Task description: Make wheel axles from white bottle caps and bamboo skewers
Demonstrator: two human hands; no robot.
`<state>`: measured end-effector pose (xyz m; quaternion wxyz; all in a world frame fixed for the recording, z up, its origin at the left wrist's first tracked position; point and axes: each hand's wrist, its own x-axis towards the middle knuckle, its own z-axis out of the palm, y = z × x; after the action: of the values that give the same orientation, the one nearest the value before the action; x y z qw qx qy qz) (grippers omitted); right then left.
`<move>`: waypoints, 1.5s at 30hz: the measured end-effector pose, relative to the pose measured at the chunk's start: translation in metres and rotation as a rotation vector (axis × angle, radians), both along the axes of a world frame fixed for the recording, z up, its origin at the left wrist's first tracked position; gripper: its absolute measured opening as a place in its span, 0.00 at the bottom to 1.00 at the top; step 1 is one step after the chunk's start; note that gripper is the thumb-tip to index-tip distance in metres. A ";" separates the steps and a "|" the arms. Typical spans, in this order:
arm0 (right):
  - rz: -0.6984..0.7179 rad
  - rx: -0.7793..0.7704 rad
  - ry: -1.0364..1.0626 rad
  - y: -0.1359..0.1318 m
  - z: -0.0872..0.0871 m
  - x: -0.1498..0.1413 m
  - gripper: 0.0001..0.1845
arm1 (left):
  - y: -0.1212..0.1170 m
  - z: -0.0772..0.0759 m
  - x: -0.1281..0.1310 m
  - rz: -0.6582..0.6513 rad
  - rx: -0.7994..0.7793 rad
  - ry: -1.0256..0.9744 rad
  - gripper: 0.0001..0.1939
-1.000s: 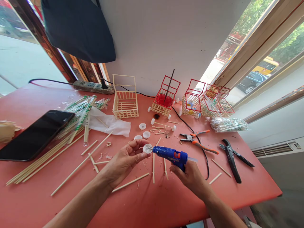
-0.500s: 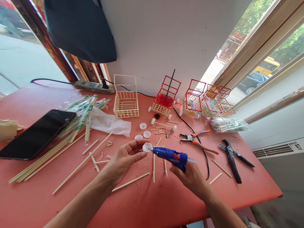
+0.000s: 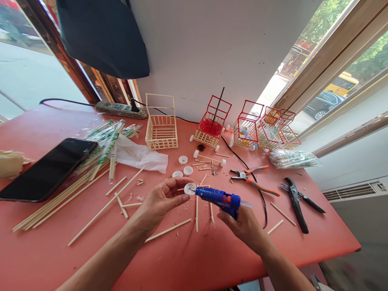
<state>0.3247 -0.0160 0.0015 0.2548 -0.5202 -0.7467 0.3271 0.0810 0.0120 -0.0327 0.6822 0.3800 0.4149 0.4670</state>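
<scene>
Between the thumb and fingers of my left hand (image 3: 165, 202) is a white plastic bottle cap (image 3: 189, 188), its hollow side facing the glue gun. My right hand (image 3: 244, 226) grips a blue hot glue gun (image 3: 218, 199), whose metal nozzle tip reaches into the cap. A clear glue stick (image 3: 246, 204) pokes out of the gun's back. Just beyond my left hand, several more white caps (image 3: 183, 160) lie on the table. A thin stick with a white cap on each end, an axle with wheels (image 3: 209, 157), lies farther back.
Small stick carts stand along the wall: a plain one (image 3: 161, 131), one with a red bowl (image 3: 211, 127), and red-framed ones (image 3: 246, 125). Pliers (image 3: 254, 180) and black cutters (image 3: 296, 206) lie right. Chopsticks (image 3: 60, 198), a phone (image 3: 48, 169) and a power strip (image 3: 120, 110) occupy the left.
The cap in my left hand has shifted very slightly to the right against the nozzle. Both hands keep their holds, and the rest stays in place.
</scene>
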 end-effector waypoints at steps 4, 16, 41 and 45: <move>-0.009 -0.030 0.008 0.001 0.000 0.001 0.20 | 0.000 0.001 0.000 0.001 0.007 0.006 0.18; 0.012 -0.007 -0.008 0.001 -0.002 0.002 0.18 | 0.000 0.000 0.000 0.037 0.009 0.010 0.18; -0.005 0.040 -0.035 0.000 -0.002 0.002 0.20 | -0.001 0.005 0.000 0.067 -0.010 0.052 0.20; 0.009 0.056 -0.036 0.000 0.000 0.001 0.19 | 0.000 0.003 0.000 0.056 -0.002 0.038 0.19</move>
<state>0.3256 -0.0160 0.0019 0.2543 -0.5152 -0.7625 0.2976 0.0811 0.0117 -0.0295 0.6613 0.3764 0.4389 0.4779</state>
